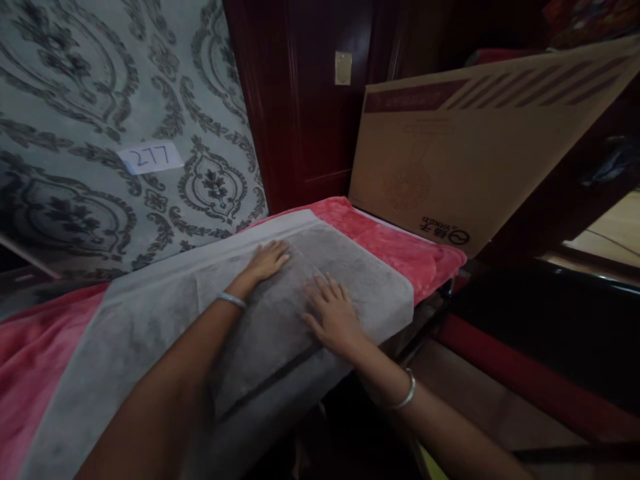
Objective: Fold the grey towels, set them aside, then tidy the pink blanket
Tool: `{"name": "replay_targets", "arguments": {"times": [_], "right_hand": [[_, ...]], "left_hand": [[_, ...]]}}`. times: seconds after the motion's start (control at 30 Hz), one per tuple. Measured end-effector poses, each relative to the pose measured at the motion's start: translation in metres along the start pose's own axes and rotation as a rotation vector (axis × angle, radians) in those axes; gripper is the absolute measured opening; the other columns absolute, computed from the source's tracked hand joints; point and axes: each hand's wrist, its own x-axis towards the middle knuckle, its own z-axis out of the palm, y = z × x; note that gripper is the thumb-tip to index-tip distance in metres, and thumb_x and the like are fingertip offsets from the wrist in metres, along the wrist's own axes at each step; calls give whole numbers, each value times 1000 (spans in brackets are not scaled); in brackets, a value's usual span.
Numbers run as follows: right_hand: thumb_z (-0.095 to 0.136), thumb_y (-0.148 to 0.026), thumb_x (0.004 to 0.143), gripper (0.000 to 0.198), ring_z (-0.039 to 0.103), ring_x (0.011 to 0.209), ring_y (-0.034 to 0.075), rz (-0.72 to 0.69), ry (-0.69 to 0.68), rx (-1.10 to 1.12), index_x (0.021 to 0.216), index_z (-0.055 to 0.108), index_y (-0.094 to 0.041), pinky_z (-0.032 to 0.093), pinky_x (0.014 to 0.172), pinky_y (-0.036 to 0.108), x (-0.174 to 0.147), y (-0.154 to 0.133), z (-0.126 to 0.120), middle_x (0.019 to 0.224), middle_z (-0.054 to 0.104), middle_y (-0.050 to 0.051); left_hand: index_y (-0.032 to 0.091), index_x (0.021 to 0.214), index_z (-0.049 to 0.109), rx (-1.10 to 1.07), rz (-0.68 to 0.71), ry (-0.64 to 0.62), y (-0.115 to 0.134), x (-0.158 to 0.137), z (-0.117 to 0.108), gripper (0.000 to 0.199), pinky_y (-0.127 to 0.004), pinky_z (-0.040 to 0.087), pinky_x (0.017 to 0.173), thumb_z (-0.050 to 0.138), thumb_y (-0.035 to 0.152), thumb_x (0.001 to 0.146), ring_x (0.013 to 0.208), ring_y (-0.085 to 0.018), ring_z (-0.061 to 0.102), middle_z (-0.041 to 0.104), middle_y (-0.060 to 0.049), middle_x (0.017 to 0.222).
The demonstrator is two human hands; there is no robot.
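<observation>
A grey plush cloth (pixel 165 313) is spread over a pink plush blanket (pixel 385 247) on a raised surface. Part of the grey cloth lies doubled, with a fold edge along its front side. My left hand (pixel 269 260) rests on it near the far side, fingers stretched out and holding nothing. Nearer the front right, my right hand (pixel 334 317) lies palm down on the same cloth, its fingers spread and slightly blurred. A bracelet shows on each wrist.
A large flattened cardboard box (pixel 475 147) leans behind the right end. Patterned wallpaper (pixel 210 120) with a paper label (pixel 153 158) reading 277 is at the left, beside a dark red door (pixel 315 100). A black-topped piece of furniture (pixel 555 327) stands at the right.
</observation>
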Motion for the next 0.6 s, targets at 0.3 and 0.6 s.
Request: {"name": "replay_targets", "arguments": {"times": [0.3,0.6], "right_hand": [[50,-65,98,67,20,156,41,-1,-258,-135,159,42,-37,17,121,67,4,11,38,169,31,7],[52,-62,98,66,20,156,41,-10,-241,-143,159,42,-37,18,121,68,1,10,39,168,33,8]], "left_hand": [[28,162,34,-47,102,-62,14,-2,33,63,-61,10,127,31,52,104,159,-31,21,28,-8,170],[33,161,34,-56,-53,-51,-38,-1,25,65,-59,15,126,33,59,102,158,-30,23,27,-6,171]]}}
